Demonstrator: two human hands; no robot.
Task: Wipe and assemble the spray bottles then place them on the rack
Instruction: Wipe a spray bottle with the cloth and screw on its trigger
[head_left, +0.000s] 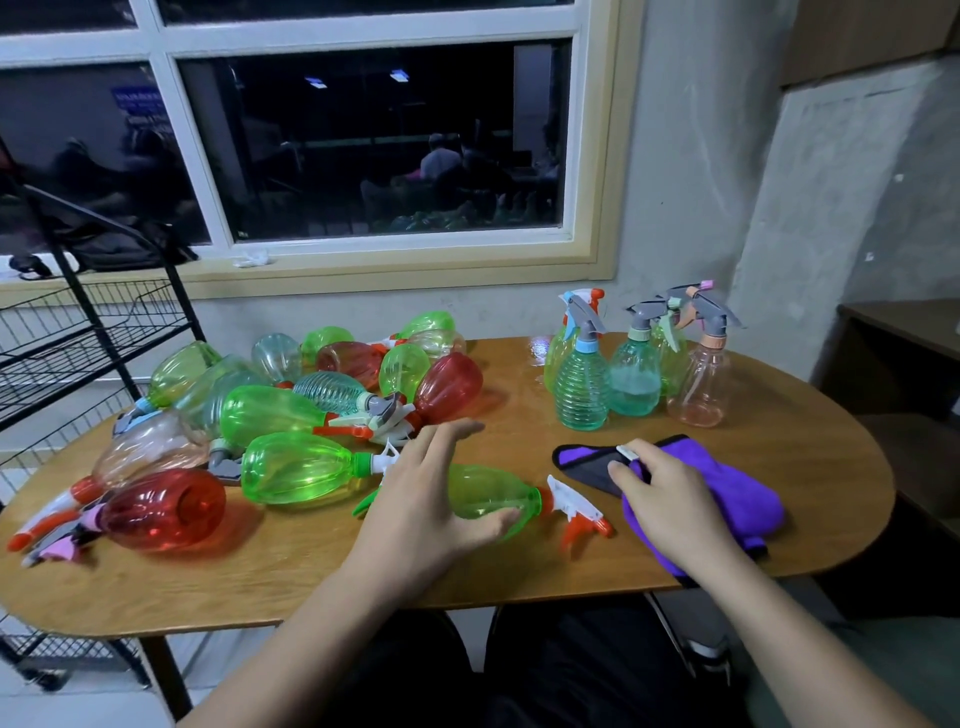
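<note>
- left hand (431, 493) sits over the body of a green bottle (488, 496) lying on its side at the front middle of the worktop (311, 582); grip apart, fingers spread and straight, thumb against the bottle's near side
- the green bottle has its white and orange trigger head (576, 512) fitted, pointing right toward the cloth
- right hand (670, 499) is on the purple cloth (727, 488) at the front right of the worktop; grip closed on the cloth, fingers curled down into the folds
- a dark underside of the cloth is turned up at its left corner, with a small white tag just by the fingertips
- the cloth lies just beside the trigger head, not touching it
- a pile of bottles (332, 384) on their sides fills the left half of the worktop: green, red, teal and pale pink, some with trigger heads on, crowding close to the left hand
- a big green one (296, 467) lies just left of the left hand, and a red bottle (161, 512) sits at the front left near the edge
- loose trigger parts lie at the far left edge by the red bottle
- four assembled bottles stand upright at the back right: ribbed teal bottle (582, 389), smooth teal bottle (635, 382), a green one behind them, clear pink bottle (701, 384)
- black wire rack (78, 332) stands left of the worktop, behind the pile
- window (363, 145) behind, dark glass
</note>
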